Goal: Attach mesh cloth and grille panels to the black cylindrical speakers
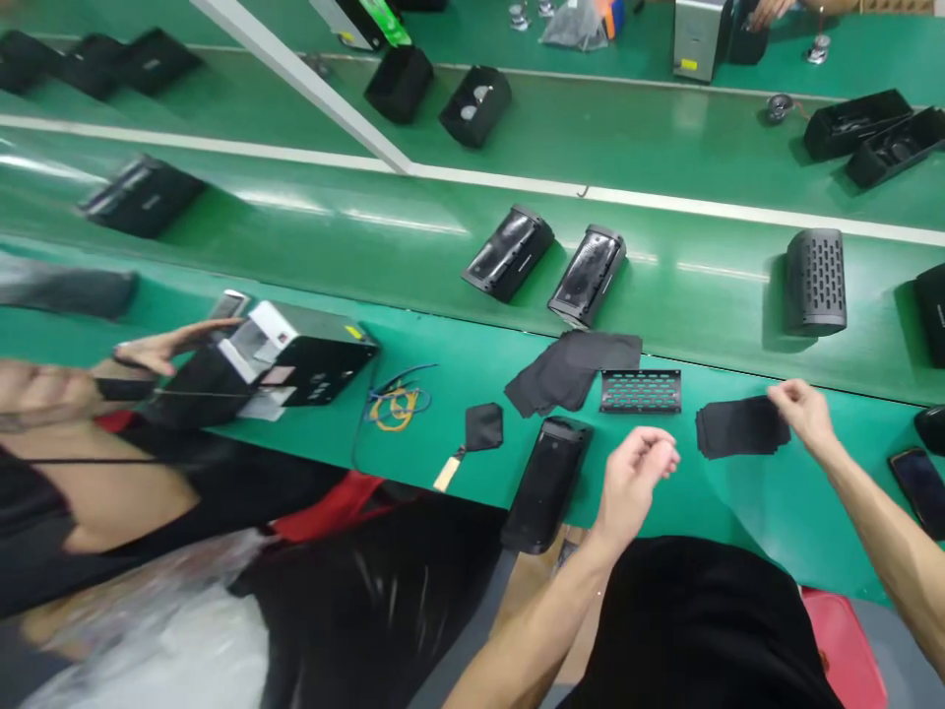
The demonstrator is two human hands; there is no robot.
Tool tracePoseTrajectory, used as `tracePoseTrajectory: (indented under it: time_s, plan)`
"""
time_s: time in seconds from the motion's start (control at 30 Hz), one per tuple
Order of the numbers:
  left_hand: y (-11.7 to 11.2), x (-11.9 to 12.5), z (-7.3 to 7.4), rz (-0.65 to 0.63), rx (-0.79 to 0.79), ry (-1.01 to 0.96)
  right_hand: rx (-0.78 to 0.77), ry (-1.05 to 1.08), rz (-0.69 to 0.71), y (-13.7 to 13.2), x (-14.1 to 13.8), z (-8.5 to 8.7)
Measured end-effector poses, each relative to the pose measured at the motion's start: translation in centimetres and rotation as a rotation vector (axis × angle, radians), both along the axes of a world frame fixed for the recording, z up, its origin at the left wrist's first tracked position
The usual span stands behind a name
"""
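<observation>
My left hand (636,473) hovers over the green table with its fingers curled in, nothing visible in them. My right hand (801,409) pinches the top right corner of a stack of black fabric pieces (738,428). Between the hands, a little farther out, lies a perforated black grille plate (640,391). A black speaker housing (546,483) lies on its side left of my left hand. A crumpled black cloth (572,369) lies beside the grille.
A co-worker's hand (158,347) at left touches a black-and-white box (295,359). Coloured wires (399,399), a small black pad with a tag (476,433), a phone (919,487), and several speaker housings (587,276) on the conveyor belt (332,236) surround the spot.
</observation>
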State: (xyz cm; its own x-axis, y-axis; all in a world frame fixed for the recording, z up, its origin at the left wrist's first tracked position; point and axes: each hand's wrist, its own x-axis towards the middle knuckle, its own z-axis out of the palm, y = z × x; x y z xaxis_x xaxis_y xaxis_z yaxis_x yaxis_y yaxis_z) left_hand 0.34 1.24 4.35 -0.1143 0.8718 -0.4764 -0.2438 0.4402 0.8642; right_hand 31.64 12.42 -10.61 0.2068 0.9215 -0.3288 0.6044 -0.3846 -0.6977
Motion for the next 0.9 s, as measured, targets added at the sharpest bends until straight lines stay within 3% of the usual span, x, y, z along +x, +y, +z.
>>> tracePoseTrajectory:
  time_s: [0.1, 0.17, 0.23, 0.3, 0.47, 0.6, 0.7, 0.8, 0.9]
  plan:
    - [0.4, -0.2, -5.0, 0.22, -0.146, 0.022, -0.017, -0.012, 0.287, -1.2, -6.9, -0.7]
    - [-0.2, -0.7, -6.6, 0.239, -0.149, 0.029, 0.017, -0.089, 0.454, 0.5, -11.9, -0.5]
    - [-0.8, -1.2, -6.5, 0.214, -0.099, 0.046, 0.046, -0.154, 0.562, 3.3, -16.3, -0.2]
    - [-1.3, -1.6, -5.6, 0.198, -0.049, 0.063, 0.05, -0.173, 0.627, 5.9, -19.7, 0.1]
    - [-3.1, -2.6, -4.0, 0.251, -0.05, 0.116, -0.014, -0.231, 0.775, 9.5, -24.9, 0.0]
    - [-4.7, -3.6, -4.4, 0.241, -0.081, 0.165, -0.028, -0.279, 0.865, 10.5, -25.7, 0.4]
    - [-4.4, -4.9, -5.1, 0.219, -0.05, 0.243, 0.024, -0.276, 0.93, 11.2, -24.0, 1.8]
    - [-2.2, -6.6, -6.2, 0.173, 0.042, 0.425, 0.159, -0.153, 0.998, 11.2, -20.5, 4.4]
    - [2.1, -8.3, -7.9, 0.019, 0.163, 0.663, 0.231, 0.051, 1.02, 9.8, -16.0, 7.4]
